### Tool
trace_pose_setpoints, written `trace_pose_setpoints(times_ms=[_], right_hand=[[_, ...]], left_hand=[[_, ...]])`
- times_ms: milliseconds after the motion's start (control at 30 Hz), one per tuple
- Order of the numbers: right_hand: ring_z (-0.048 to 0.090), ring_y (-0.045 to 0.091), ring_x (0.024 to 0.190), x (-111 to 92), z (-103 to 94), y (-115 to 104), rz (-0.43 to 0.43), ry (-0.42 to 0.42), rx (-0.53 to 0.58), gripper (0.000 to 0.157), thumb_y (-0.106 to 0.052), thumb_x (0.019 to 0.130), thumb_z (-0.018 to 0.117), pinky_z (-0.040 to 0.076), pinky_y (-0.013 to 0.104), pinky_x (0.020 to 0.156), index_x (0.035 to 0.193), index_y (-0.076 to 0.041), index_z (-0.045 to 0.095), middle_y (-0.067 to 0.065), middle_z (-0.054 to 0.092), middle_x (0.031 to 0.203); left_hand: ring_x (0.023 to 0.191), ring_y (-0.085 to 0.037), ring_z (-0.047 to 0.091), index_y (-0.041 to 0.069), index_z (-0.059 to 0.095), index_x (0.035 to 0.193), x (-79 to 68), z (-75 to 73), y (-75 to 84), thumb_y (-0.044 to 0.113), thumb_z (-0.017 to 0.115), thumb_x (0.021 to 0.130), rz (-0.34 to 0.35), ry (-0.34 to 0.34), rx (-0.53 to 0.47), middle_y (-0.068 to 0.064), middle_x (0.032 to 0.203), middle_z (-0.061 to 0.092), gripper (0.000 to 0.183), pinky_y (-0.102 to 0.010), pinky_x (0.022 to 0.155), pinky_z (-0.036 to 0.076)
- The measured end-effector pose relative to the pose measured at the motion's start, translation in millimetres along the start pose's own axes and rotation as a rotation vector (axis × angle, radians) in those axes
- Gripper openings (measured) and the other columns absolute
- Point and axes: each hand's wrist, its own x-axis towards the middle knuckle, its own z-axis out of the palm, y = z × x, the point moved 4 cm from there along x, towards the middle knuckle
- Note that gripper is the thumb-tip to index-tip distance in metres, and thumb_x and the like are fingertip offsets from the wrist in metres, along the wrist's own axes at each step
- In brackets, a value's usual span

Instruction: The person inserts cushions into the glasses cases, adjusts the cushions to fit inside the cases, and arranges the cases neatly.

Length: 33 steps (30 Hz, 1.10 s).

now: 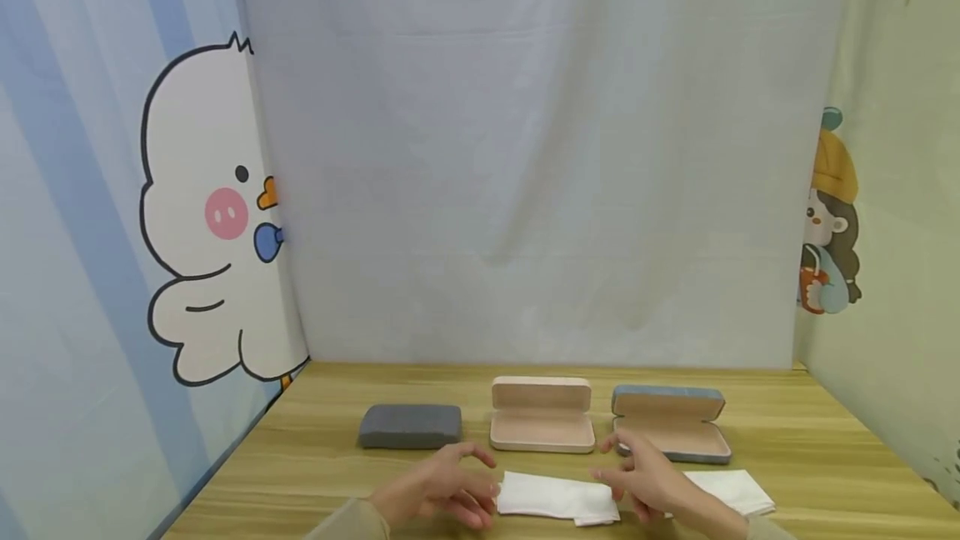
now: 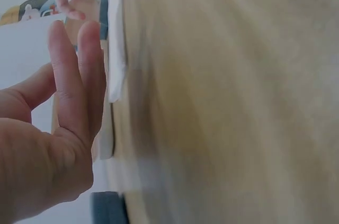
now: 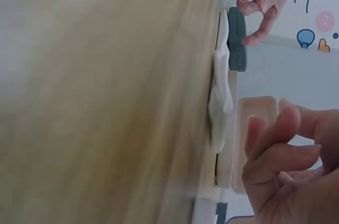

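A folded white cloth point(image 1: 557, 498) lies flat on the table, between my two hands in the head view. Just off its left end hovers my left hand point(image 1: 448, 486), its fingers loosely spread and holding nothing. My right hand point(image 1: 647, 475) is over the cloth's right end, fingers relaxed and bent, also with nothing in them. In the right wrist view the right hand point(image 3: 291, 168) shows its thumb and fingers apart from the cloth point(image 3: 220, 97). Behind the cloth sits an open cream glasses case point(image 1: 542, 433) with a pinkish lining.
An open blue-grey glasses case point(image 1: 670, 433) stands behind my right hand, partly covered by it. At the left is a closed dark grey glasses case point(image 1: 410, 427). Another folded white cloth point(image 1: 733, 490) lies partly under my right wrist. A pale curtain point(image 1: 540, 190) hangs behind the table.
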Motion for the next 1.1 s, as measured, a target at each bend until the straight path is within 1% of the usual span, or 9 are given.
trace_pose_setpoints(times_ms=[133,267,400,500,667,833,1000,1100], right_hand=[[0.038,-0.002,0.031,-7.9,-1.4,9.7,0.068,-0.028,-0.003,0.054,-0.032,0.087,0.071,0.029,0.011,0.032,0.114,0.004,0.042,0.002,0.062,0.059],[0.036,-0.004,0.031,-12.7,-0.4,15.1,0.129,-0.025,0.01,0.052,-0.034,0.082,0.076,0.029,0.009,0.032,0.103,0.0,0.044,0.0,0.06,0.055],[0.034,-0.005,0.032,-13.5,2.8,16.9,0.133,-0.032,0.065,0.045,-0.029,0.082,0.077,0.027,0.008,0.032,0.096,0.001,0.045,-0.001,0.059,0.054],[0.034,-0.006,0.033,-12.1,4.6,17.2,0.122,-0.055,0.074,0.038,-0.026,0.083,0.076,0.027,0.007,0.033,0.092,0.001,0.049,-0.002,0.058,0.054],[0.033,-0.006,0.033,-9.1,5.1,16.7,0.123,-0.072,0.03,0.028,-0.023,0.085,0.073,0.028,0.007,0.033,0.085,0.001,0.058,-0.004,0.058,0.052],[0.034,-0.006,0.031,-5.1,7.6,14.4,0.137,-0.032,-0.018,0.025,-0.019,0.084,0.074,0.026,0.006,0.032,0.08,0.0,0.058,-0.005,0.058,0.049],[0.034,-0.005,0.031,-3.2,10.7,13.2,0.171,0.012,-0.054,0.02,-0.01,0.081,0.074,0.025,0.006,0.032,0.075,-0.002,0.057,-0.006,0.055,0.046],[0.032,-0.006,0.032,-1.9,13.3,12.6,0.146,0.005,-0.082,0.018,-0.005,0.081,0.072,0.025,0.006,0.033,0.069,-0.002,0.058,-0.007,0.053,0.045]], left_hand=[[0.057,-0.016,0.067,0.001,0.045,0.121,3.1,6.4,-8.7,0.001,0.067,0.086,-0.011,0.012,-0.047,-0.012,0.071,0.067,0.041,-0.018,0.049,0.057],[0.055,-0.015,0.066,0.001,0.047,0.115,5.0,11.7,-12.2,-0.002,0.067,0.085,-0.011,0.05,-0.059,-0.012,0.069,0.066,0.036,-0.018,0.047,0.056],[0.052,-0.013,0.064,0.0,0.048,0.109,5.2,16.0,-14.4,-0.005,0.067,0.083,-0.001,0.1,-0.045,-0.012,0.066,0.064,0.033,-0.018,0.045,0.055],[0.049,-0.012,0.063,0.0,0.047,0.107,5.8,18.5,-15.4,-0.008,0.067,0.081,0.006,0.129,-0.034,-0.011,0.063,0.063,0.033,-0.018,0.044,0.054],[0.046,-0.009,0.06,0.001,0.046,0.101,7.9,22.0,-15.0,-0.01,0.067,0.079,0.001,0.164,-0.002,-0.008,0.058,0.061,0.033,-0.016,0.042,0.052],[0.043,-0.007,0.057,0.002,0.046,0.096,9.6,24.7,-14.0,-0.013,0.065,0.077,0.007,0.206,0.02,-0.005,0.053,0.057,0.031,-0.015,0.039,0.05],[0.04,-0.008,0.055,0.001,0.048,0.087,11.6,29.2,-12.5,-0.018,0.065,0.073,0.017,0.255,0.053,-0.005,0.05,0.056,0.029,-0.015,0.036,0.048],[0.039,-0.008,0.055,0.001,0.05,0.081,12.4,31.3,-11.8,-0.02,0.064,0.072,0.01,0.281,0.086,-0.006,0.049,0.056,0.027,-0.015,0.036,0.048]])
